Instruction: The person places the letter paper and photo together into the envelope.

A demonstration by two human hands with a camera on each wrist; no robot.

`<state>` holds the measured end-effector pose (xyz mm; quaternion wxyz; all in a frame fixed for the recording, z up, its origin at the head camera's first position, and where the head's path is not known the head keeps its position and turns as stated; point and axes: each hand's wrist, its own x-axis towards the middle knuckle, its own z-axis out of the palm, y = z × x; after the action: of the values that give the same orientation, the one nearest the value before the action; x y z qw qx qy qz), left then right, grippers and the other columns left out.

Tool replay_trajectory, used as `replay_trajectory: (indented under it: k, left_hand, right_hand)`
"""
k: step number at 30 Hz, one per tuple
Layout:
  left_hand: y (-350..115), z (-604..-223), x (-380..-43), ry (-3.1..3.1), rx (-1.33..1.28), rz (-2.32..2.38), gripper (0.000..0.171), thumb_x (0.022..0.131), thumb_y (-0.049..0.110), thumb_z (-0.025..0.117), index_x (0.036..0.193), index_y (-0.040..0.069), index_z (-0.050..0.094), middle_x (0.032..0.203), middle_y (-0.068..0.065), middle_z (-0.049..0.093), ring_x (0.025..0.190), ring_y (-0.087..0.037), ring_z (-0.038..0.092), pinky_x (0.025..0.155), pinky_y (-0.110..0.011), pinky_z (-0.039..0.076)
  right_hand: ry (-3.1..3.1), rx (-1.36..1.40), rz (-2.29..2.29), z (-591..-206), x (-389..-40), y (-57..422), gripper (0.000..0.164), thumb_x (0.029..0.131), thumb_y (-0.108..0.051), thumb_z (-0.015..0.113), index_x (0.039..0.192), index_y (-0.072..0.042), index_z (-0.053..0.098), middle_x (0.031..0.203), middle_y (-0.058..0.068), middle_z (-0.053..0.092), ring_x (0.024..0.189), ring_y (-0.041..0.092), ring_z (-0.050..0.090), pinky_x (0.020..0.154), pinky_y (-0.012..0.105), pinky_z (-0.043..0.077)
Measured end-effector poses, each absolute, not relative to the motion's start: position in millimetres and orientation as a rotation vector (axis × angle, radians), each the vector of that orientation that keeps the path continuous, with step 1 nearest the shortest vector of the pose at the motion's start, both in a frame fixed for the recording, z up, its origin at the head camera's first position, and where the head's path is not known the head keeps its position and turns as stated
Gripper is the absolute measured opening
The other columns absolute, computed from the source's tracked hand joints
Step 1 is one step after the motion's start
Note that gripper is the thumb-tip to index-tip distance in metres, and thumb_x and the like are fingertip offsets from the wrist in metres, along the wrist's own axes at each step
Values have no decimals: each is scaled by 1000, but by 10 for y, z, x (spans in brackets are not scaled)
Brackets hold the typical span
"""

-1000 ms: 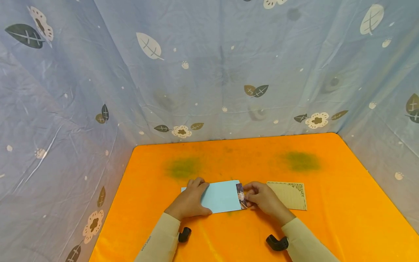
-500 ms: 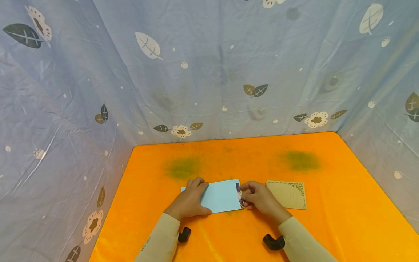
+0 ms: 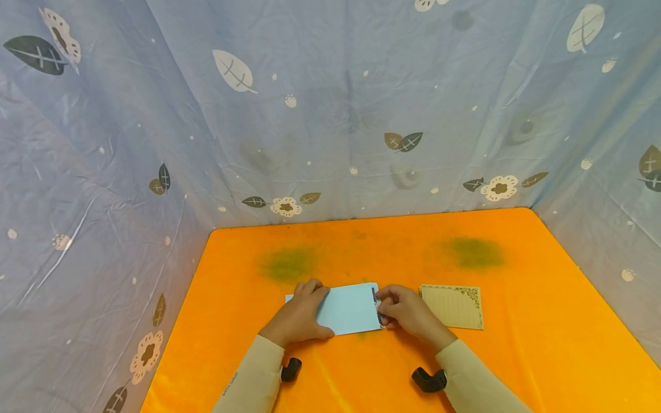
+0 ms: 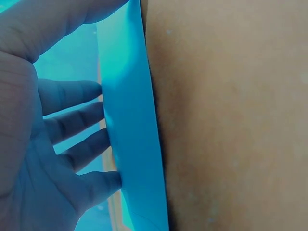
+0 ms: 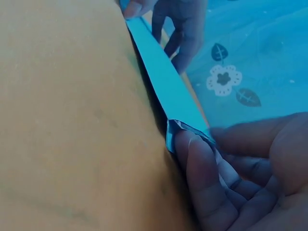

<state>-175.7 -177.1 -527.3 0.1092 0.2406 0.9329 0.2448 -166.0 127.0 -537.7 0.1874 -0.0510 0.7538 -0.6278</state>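
Right hand (image 3: 408, 312): fingers (image 5: 202, 168) pinch a printed card (image 3: 376, 303) at the open end of the light-blue envelope (image 3: 348, 310). Left hand (image 3: 299, 315): fingers (image 4: 82, 122) flat, pressing the envelope's other end. Envelope lies near the surface's (image 3: 516, 355) front edge, centre. Head view alone shows a tan patterned card (image 3: 454, 307) just right of the hand.

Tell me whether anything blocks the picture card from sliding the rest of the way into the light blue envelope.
Nothing visible does. The picture card shows only as a thin strip at the open right end of the envelope, pinched by the right hand. The left hand rests on the envelope's left part. The inside of the envelope is hidden.
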Motion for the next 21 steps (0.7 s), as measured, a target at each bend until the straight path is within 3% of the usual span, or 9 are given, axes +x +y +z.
replay_trajectory:
  k: [6, 21]
  left_hand:
    - [-1756, -5256, -1757, 2743, 702, 719, 94, 81, 40, 96, 156, 1, 56, 147, -6, 49, 130, -28, 45, 95, -41, 56]
    - [-1751, -5257, -1760, 2746, 698, 690, 94, 82, 43, 96, 156, 2, 56, 148, -7, 49, 132, -28, 45, 95, -41, 57]
  right_hand:
    - [2153, -117, -1736, -5304, -1652, 1222, 35, 109, -14, 70, 136, 7, 65, 93, 13, 67, 77, 26, 68, 72, 38, 63]
    - [2079, -103, -1778, -5301, -1655, 1185, 36, 108, -9, 70, 137, 10, 60, 94, 16, 67, 80, 26, 66, 72, 37, 63]
